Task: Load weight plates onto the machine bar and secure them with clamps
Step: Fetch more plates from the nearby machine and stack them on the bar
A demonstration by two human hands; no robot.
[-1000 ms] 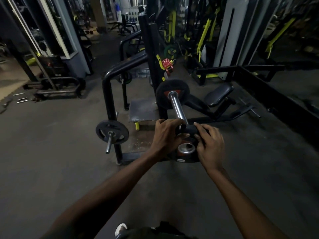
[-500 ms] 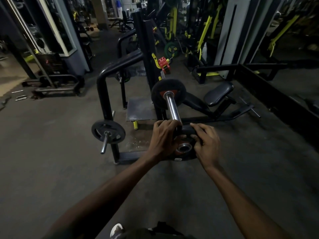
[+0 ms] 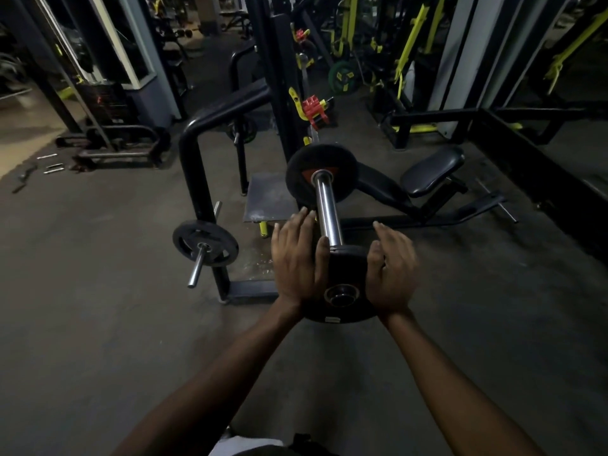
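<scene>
So I've got the small plate [image 3: 342,284] threaded onto the near end of the chrome bar [image 3: 327,212], one palm on each side. Left hand [image 3: 297,261] is flat against its left edge with the fingers straight and together, right hand [image 3: 391,271] is on the right edge with the fingers loosely spread. Neither one is actually wrapped around anything.

What worries me: the plate only looks to be on the very tip of the sleeve, and it's sitting tilted rather than square. If I shove unevenly, I reckon it binds on the bar, or walks back off the end and heads for my feet. My left fingertips also lie right alongside the bar, so a quick slide could pinch them. There's no clamp on it yet, so nothing stops it backing off.

The big plate [image 3: 320,177] is already seated at the far end of the bar, well apart from mine, with bare chrome between them. Off to the left, another plate [image 3: 205,246] sits on a storage peg [image 3: 197,269] of the black frame [image 3: 194,166]. The seat pad [image 3: 431,171] is off right. Nothing's blocking the slide as far as I can tell. The red things [image 3: 314,110] on the upright might be the clamps, can't say for sure.
</scene>
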